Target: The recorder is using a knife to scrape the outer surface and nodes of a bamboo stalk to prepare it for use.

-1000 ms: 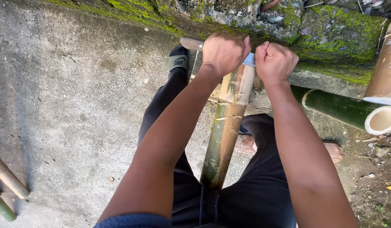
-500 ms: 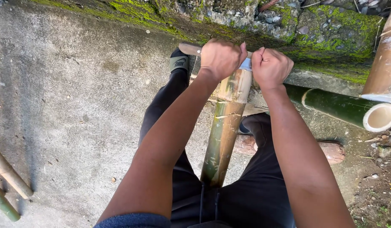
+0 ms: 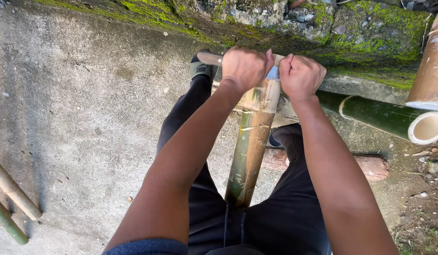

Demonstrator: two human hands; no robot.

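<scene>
Our left hand (image 3: 245,67) is fisted around a wooden handle (image 3: 208,58) at the far end of the bamboo pole (image 3: 251,151), which runs between our legs. Our right hand (image 3: 300,75), just beside it, is clenched on the blade (image 3: 274,72) across the pole's top. A green bamboo (image 3: 384,115) lies right.

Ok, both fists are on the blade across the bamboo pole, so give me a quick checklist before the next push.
1. Left hand closed on the wooden handle: ok.
2. Right hand closed on the blade's far end: ok, though what it grips is hidden.
3. Blade seated across the bamboo pole top: ok.
4. Pole braced between the legs: ok.
5. Blade centred on the pole: cannot tell.
6. Footing clear of the green culm and log: cannot tell.
</scene>
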